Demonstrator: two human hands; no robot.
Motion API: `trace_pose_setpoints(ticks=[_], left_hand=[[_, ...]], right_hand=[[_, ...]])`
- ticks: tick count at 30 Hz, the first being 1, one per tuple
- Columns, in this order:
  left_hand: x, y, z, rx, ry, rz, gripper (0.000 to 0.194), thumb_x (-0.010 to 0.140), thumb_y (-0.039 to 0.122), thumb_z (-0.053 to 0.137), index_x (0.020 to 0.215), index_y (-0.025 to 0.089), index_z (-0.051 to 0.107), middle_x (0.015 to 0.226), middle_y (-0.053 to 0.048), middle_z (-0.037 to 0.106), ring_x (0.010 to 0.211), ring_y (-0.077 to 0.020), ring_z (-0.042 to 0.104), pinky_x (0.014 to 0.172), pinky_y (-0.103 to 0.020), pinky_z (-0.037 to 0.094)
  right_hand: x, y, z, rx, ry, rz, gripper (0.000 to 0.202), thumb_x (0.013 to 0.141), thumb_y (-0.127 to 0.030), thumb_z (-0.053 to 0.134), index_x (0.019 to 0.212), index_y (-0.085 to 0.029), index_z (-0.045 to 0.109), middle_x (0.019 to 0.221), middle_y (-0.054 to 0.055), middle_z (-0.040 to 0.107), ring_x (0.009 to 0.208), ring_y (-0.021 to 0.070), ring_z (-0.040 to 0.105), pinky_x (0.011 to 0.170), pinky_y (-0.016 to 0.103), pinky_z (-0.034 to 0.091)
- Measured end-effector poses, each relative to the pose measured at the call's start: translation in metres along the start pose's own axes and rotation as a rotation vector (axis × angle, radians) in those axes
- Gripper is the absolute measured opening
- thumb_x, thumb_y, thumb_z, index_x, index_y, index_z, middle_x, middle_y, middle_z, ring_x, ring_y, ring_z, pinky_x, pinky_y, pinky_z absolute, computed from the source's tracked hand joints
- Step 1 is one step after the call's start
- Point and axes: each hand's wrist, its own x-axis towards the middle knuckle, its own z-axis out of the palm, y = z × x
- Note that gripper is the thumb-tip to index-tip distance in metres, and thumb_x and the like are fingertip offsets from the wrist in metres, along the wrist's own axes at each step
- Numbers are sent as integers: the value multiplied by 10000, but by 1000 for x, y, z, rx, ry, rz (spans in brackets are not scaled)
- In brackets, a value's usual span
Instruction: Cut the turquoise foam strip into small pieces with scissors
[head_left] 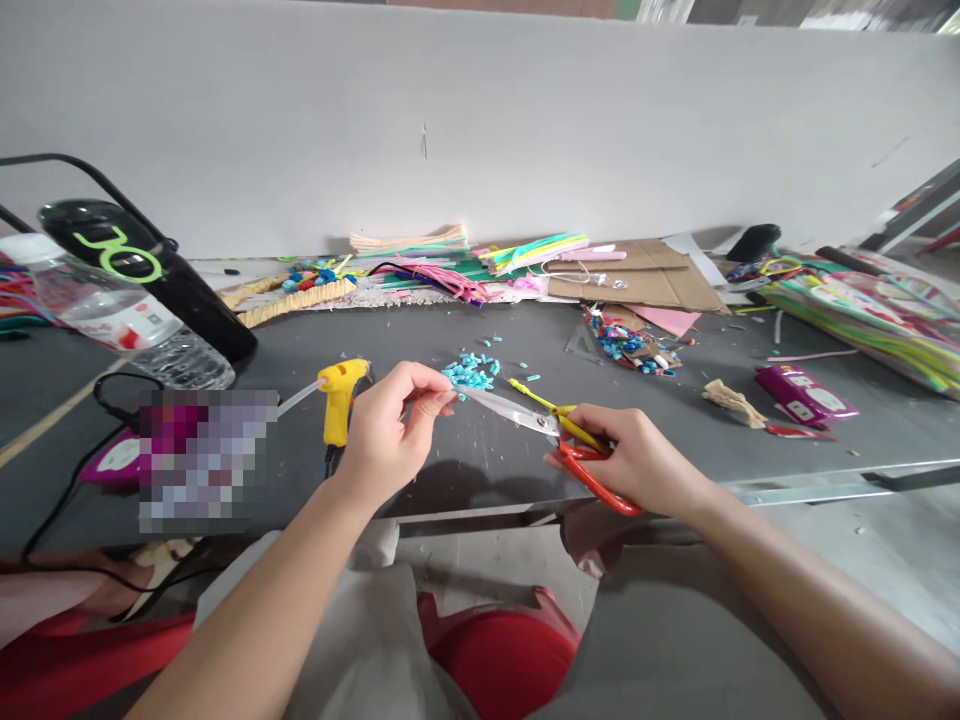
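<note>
My right hand (626,450) grips scissors (525,412) with one yellow and one red handle. Their blades point left and their tips reach the fingertips of my left hand (401,415). Thumb and index finger of that hand are pinched together; what is between them is too small to make out. Just behind the blade tips lies a loose pile of short light-blue pieces (471,372) on the dark table, with a few scattered nearby. A thin yellow stick (531,393) lies behind the blades. Left of my left hand is a yellow glue gun (339,405).
A water bottle (150,330) and a black bottle (161,275) lean at the left. Bundles of coloured pipe cleaners (536,252) and cardboard (660,280) lie along the wall. Purple power sockets (806,395) sit at right. A red stool (502,655) is below.
</note>
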Motion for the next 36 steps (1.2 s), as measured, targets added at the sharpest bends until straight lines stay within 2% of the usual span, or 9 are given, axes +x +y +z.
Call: trace_pose_setpoints(ticks=[10,21,27,36], left_hand=[[0,-1,0,1,-15,-2,61,955,215,585,901,223,612,827,-19,720,664,-142,695,617,-271,593],[-1,-1,0,-31,-14,-3,54,947,198,597,900,224,603,850,-16,716,664,-139,694,630,-275,596],[-1,-1,0,-32,-16,-13,54,942,202,605,891,222,605,853,-20,721,670,-141,693,637,-278,593],[0,9,-3,21,-21,-32,64,945,216,607,893,203,642,740,6,692,649,-126,664,603,-243,544]], right_hand=[[1,2,0,-23,8,-13,395,833,-522,668,730,-214,443,663,-52,359,651,131,275,562,256,291],[1,4,1,-11,-9,-9,334,840,-476,674,764,-206,493,691,-50,385,673,131,278,582,256,295],[1,4,3,7,3,4,370,832,-472,694,741,-206,454,684,-54,354,679,132,263,586,258,284],[-1,3,1,61,56,11,336,788,-458,746,791,-207,522,695,-54,414,660,125,303,575,258,290]])
